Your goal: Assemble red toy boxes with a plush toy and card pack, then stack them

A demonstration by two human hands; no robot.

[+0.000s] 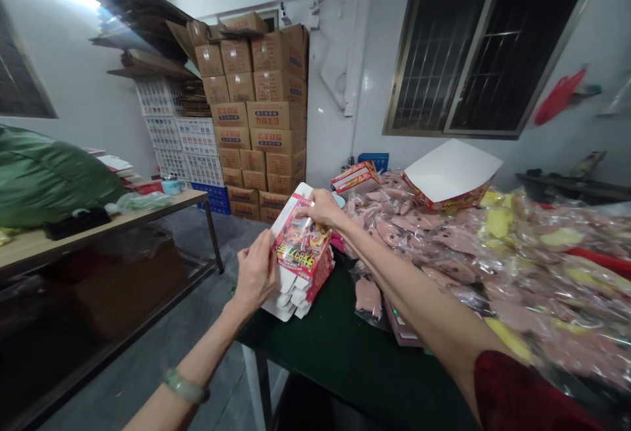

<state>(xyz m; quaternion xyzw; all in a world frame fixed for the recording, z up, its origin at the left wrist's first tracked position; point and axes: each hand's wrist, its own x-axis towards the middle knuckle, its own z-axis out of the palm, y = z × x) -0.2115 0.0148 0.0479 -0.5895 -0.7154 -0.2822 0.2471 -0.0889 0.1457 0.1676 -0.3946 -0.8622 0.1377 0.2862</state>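
A flat, colourfully printed carton [302, 240] with white flaps lies on top of a stack of similar folded cartons [323, 273] at the near left corner of a dark green table [315, 365]. My left hand [256, 270] grips the carton's left edge, its fingertips partly hidden. Across the upper right part of the same carton, my right hand [325, 207] has its fingers closed on the printed sheet. To the right of the stack is a single pink piece in clear wrap [369, 297], beside a pale device [401, 326] partly covered by my right forearm.
Wrapped pink and yellow pieces [458, 247] are heaped over the table's right side, with an open white-lined box [451, 171] among them. Brown cartons [271, 115] are stacked against the wall. At left, a wooden table [182, 202] holds a green sack [54, 178].
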